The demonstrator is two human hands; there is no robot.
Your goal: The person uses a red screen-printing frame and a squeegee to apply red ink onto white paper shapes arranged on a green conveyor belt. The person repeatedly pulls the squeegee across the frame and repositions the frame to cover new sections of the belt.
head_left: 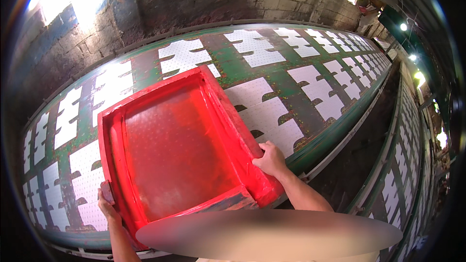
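Two hands and a red frame over a long printed-goods desk, seen from the wearer's head. The left hand (107, 209) curls at the frame's left side, its fingers against a small dull-red block (107, 192); whether that block is fixed to the frame or held separately cannot be told. The right hand (270, 161) is closed around the right rail, thumb uppermost, fingertips hidden beneath.

The step in hand appears to be the carrying or placing of the frame (227, 119). Any move from here would call for an even grip on both sides, a level frame and careful alignment with the pieces below, since a tilt could smear them.

The frame lies askew between the hands, over the near row; whether it touches the desk (279, 71) cannot be told. Its rails and inner channels are glossy, wet-looking red. The central panel (177, 153) is a duller, translucent red with faint dots visible in it. Along the near edge the coating gives way to a worn, greyish strip (228, 202).

Outward: white dotted pieces (255, 51) with curved notches lie in two rows on the stained green desk. Beyond stand a block wall (218, 0) and, to the right, a second desk (377, 184) bearing similar pieces.
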